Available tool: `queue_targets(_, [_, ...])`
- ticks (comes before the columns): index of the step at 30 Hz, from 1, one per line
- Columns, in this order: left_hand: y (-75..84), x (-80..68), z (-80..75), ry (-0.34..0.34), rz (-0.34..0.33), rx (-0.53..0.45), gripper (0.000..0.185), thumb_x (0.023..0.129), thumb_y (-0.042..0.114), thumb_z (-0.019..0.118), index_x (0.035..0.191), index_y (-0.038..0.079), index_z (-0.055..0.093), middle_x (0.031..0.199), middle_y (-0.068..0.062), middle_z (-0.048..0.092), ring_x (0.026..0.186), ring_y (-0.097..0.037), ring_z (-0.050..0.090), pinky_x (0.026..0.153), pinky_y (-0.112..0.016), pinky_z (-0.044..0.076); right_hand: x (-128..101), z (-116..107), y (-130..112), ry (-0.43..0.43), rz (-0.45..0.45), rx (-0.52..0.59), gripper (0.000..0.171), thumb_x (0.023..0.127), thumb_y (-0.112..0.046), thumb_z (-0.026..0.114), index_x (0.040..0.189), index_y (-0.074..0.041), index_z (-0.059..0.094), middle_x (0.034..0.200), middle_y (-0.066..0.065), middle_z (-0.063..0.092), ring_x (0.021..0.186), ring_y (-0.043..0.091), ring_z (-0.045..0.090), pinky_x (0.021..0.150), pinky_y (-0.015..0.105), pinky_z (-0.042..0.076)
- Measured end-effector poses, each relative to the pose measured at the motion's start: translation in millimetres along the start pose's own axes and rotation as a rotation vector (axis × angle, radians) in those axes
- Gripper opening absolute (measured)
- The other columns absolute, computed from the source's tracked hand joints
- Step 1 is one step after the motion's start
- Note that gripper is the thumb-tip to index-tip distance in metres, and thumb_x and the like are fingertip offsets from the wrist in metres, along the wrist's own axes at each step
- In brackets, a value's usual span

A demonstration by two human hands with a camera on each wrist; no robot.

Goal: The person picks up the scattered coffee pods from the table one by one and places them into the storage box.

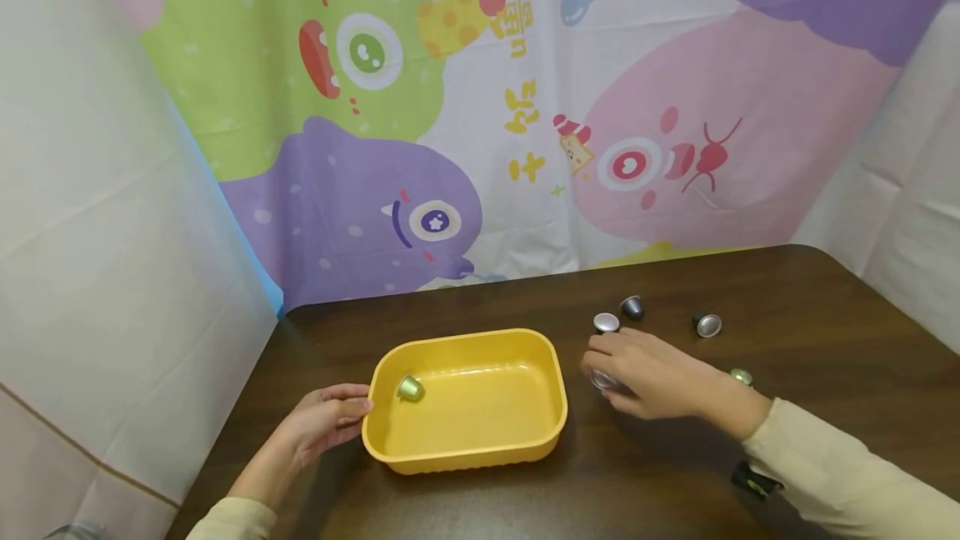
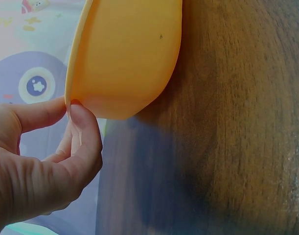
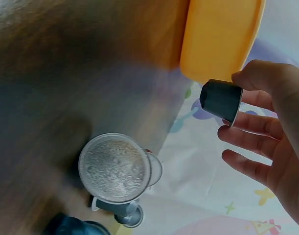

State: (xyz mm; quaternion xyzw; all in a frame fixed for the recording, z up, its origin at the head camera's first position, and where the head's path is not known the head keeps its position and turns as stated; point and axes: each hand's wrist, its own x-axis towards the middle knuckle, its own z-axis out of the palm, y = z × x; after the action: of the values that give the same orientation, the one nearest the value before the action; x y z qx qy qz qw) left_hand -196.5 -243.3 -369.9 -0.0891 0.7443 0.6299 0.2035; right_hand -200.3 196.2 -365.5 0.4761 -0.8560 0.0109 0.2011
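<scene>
My left hand (image 1: 322, 423) pinches the left rim of a yellow plastic basin (image 1: 480, 458), thumb outside the wall in the left wrist view (image 2: 83, 117). Inside the basin, near its left end, lies one green coffee capsule (image 1: 409, 388). To the right of the basin, my right hand (image 1: 652, 369) holds a dark coffee capsule (image 3: 220, 100) by its rim between thumb and fingers. Its silver lid (image 1: 602, 379) shows below the fingers in the head view. Just beyond that hand is another capsule with a silver lid (image 1: 606, 322).
Farther back lie a dark capsule (image 1: 632, 307) and one with its silver lid turned forward (image 1: 707, 325). A green capsule (image 1: 741, 376) is partly hidden behind my right wrist. The brown table (image 1: 337, 507) meets a cartoon-printed cloth (image 1: 517, 215) at the back.
</scene>
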Motion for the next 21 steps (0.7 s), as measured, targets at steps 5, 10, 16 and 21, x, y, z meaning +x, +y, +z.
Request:
queue_targets(5, [-0.6,-0.1,-0.3,-0.009,0.001,0.0,0.041,0.089,0.008,0.064,0.125,-0.008,0.053,0.088,0.004,0.07,0.082,-0.009,0.064,0.078,-0.026,0.057,5,-4,0,0.009,-0.008,0.0,0.026,0.072,-0.023,0.074,0.094,-0.017,0.061,0.086,-0.007,0.053,0.084,0.009,0.051,0.075,0.029,0.046])
queue_targets(10, [-0.4,0.6,-0.5,-0.007,0.008,-0.001,0.04,0.089,0.009,0.064,0.125,-0.007,0.053,0.088,0.004,0.07,0.083,-0.009,0.064,0.078,-0.026,0.057,11,-9,0,0.015,-0.01,-0.015,0.025,0.073,-0.024,0.074,0.093,-0.018,0.06,0.087,-0.007,0.054,0.083,0.009,0.051,0.074,0.03,0.047])
queue_targets(16, [-1.1,0.8,0.5,-0.007,0.01,0.01,0.042,0.09,0.01,0.063,0.127,-0.008,0.052,0.09,0.005,0.07,0.084,-0.009,0.064,0.078,-0.026,0.056,18,-16,0,-0.022,0.003,-0.013,0.025,0.072,-0.023,0.075,0.09,-0.017,0.059,0.084,-0.007,0.053,0.079,0.009,0.051,0.073,0.03,0.046])
queue_targets(21, [-0.8,0.8,1.1,0.006,0.003,0.011,0.044,0.09,0.01,0.063,0.128,-0.009,0.051,0.091,0.004,0.07,0.084,-0.009,0.065,0.078,-0.028,0.057,27,-23,-1,-0.058,0.019,-0.009,0.026,0.073,-0.024,0.076,0.09,-0.016,0.058,0.081,-0.007,0.051,0.075,0.009,0.05,0.069,0.027,0.043])
